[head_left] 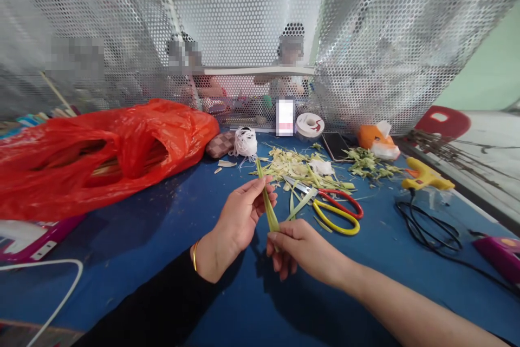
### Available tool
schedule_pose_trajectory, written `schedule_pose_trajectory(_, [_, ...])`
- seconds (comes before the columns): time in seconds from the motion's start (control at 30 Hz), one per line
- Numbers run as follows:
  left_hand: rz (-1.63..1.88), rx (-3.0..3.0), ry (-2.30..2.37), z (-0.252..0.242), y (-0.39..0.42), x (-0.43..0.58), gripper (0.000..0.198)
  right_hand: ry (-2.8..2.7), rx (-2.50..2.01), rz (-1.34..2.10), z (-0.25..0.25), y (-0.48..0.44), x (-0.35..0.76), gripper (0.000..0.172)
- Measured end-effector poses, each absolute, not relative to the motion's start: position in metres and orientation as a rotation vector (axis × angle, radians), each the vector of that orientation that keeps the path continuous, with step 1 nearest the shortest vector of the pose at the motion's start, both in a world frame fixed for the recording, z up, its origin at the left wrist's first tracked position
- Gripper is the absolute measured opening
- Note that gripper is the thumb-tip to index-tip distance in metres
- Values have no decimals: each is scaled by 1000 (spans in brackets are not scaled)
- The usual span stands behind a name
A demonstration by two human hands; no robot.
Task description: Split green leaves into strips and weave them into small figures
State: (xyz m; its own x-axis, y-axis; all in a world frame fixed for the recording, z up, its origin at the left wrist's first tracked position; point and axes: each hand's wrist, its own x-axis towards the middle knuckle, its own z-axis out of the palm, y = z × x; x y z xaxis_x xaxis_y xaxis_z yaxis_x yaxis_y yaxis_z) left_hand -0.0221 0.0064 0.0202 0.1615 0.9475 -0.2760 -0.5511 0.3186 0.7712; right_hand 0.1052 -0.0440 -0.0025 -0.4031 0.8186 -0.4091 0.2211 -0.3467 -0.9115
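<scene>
Both my hands hold one green leaf strip (268, 207) above the blue table (162, 239). My left hand (238, 222) pinches its upper part between thumb and fingers; the strip's tip pokes up past them. My right hand (298, 247) grips the strip's lower end, fingers curled closed. A loose side blade of the strip angles off to the right toward two pairs of scissors, one red-handled (343, 203) and one yellow-handled (335, 221), which lie just beyond my right hand.
A pile of leaf trimmings (296, 165) lies behind the scissors. A red plastic bag (101, 152) fills the left. White thread ball (245, 142), tape roll (309, 125), phone (335, 145), yellow glue gun (426, 175) with black cord (430, 228). Perforated metal screen (385, 44) behind; people beyond it.
</scene>
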Motion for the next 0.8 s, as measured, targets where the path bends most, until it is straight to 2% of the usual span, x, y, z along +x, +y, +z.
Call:
schedule_pose_trajectory(0.13, [1181,527,818,20,11,-26,12,-1665,-1299,1801,4,-43,119,25])
schedule_pose_trajectory(0.23, [1231,480,853,20,18,-32,15,-2040,-1095,1964,17,-35,143,17])
schedule_pose_trajectory(0.27, [1242,479,872,20,20,-34,15,-2053,-1116,1895,21,-30,151,17])
schedule_pose_trajectory(0.33, [1231,483,912,21,23,-36,14,-1981,-1265,1469,25,-18,166,16])
schedule_pose_trajectory(0.4, [1189,483,938,21,24,-36,13,-2051,-1421,878,24,-8,175,11])
schedule_pose_trajectory(0.47, [1141,480,948,20,23,-34,13,-2206,-1472,503,18,0,178,12])
schedule_pose_trajectory(0.63, [1083,494,945,17,21,-31,13,-2540,-1357,289,0,4,171,15])
schedule_pose_trajectory(0.8, [1079,562,928,14,18,-31,10,-2603,-1321,141,-1,2,163,19])
